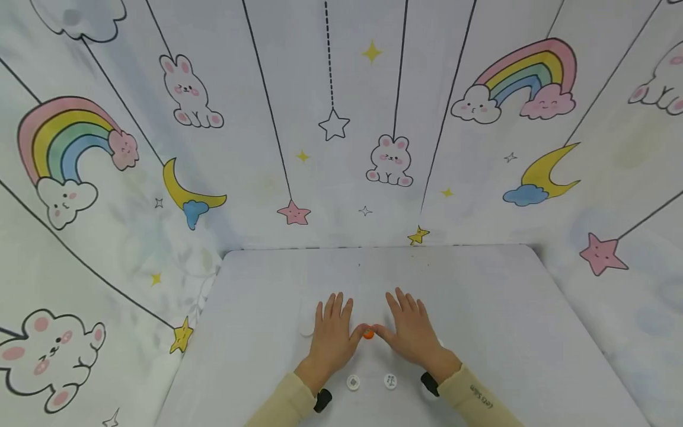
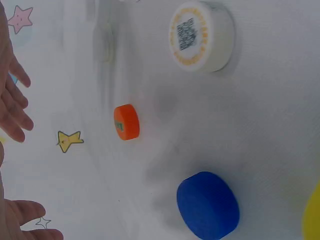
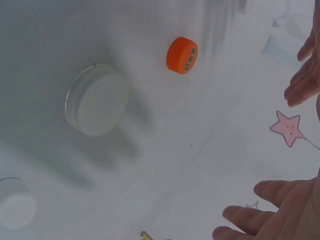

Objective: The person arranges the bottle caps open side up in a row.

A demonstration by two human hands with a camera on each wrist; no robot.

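Note:
Both of my bare hands are held palm down with fingers spread. In the head view my left hand (image 1: 332, 333) and right hand (image 1: 412, 329) hover above the table, thumbs pointing toward each other. Between the thumb tips shows a small orange bottle cap (image 1: 369, 334). Both wrist views show that orange cap (image 2: 127, 122) on the table, apart from any finger. The left wrist view also has a white cap (image 2: 189, 36) with a printed code and a blue cap (image 2: 209, 206). A whitish round cap (image 3: 102, 104) lies near the orange one in the right wrist view. Neither hand holds anything.
Two white round caps with dark marks, a left one (image 1: 353, 382) and a right one (image 1: 391, 381), lie between the forearms. A yellow object (image 2: 313, 215) is cut off at the left wrist view's edge. Cartoon-printed cloth (image 1: 341, 178) stands behind the white table (image 1: 480, 296).

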